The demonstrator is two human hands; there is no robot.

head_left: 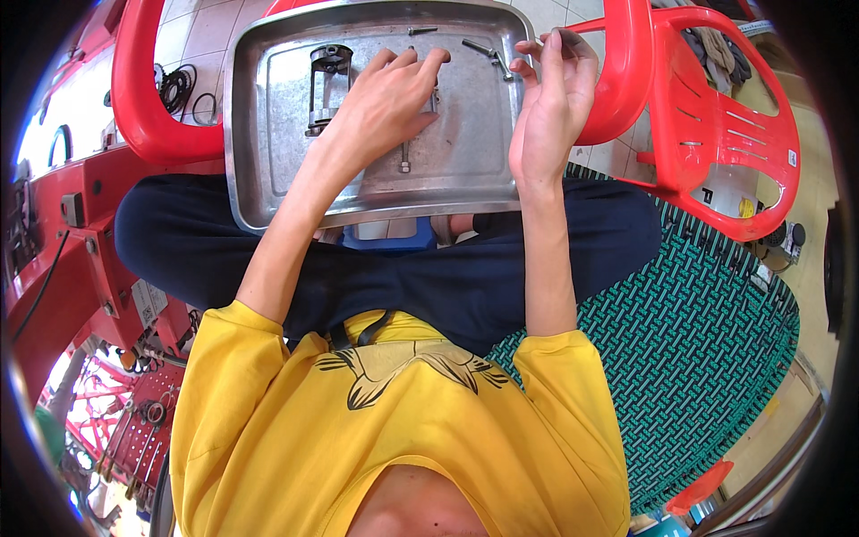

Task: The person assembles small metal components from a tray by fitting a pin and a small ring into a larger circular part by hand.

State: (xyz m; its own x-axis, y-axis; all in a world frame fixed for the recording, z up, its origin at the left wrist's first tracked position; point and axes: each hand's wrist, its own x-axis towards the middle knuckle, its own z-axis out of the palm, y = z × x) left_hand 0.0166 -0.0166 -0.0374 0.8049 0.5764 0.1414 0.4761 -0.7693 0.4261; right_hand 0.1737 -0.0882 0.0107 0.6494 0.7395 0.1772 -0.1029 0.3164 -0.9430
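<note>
A rectangular metal tray (pixel 465 183) rests in front of my crossed legs. My left hand (pixel 389 98) is over its middle, palm down, fingers bent and apart, partly covering a small metal part (pixel 436 97). Below that hand lies a bolt with a nut (pixel 405 166). To its left stands a dark metal frame (pixel 329 85) with round ends and side bars. My right hand (pixel 553 112) is raised at the tray's right rim, fingers loosely curled and apart, with nothing visible in it. Near it are a dark bolt (pixel 478 45) and a smaller bolt (pixel 504 70); another bolt (pixel 422 30) lies at the far side.
Red plastic chair arms flank the tray, and a red chair (pixel 729 116) stands at the right. A green woven seat (pixel 698 358) is beside my right side. Red machinery (pixel 72 233) and hanging tools (pixel 143 430) are on the left. Black cable (pixel 177 88) lies on the tiled floor.
</note>
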